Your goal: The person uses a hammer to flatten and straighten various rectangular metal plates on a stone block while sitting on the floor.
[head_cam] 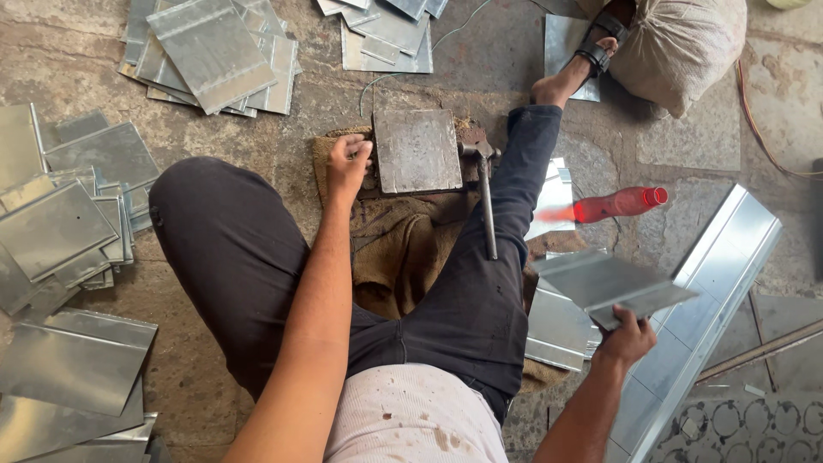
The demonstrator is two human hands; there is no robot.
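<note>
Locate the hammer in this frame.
In the head view, the hammer lies on the burlap sacking right of the metal block, its handle resting against the person's right leg.

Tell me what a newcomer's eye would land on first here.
Probably the red bottle lying on the floor at right, bright among grey sheet-metal pieces. Next, the right hand gripping folded metal sheets, and the left hand at the steel block, a hammer beside it.
</note>
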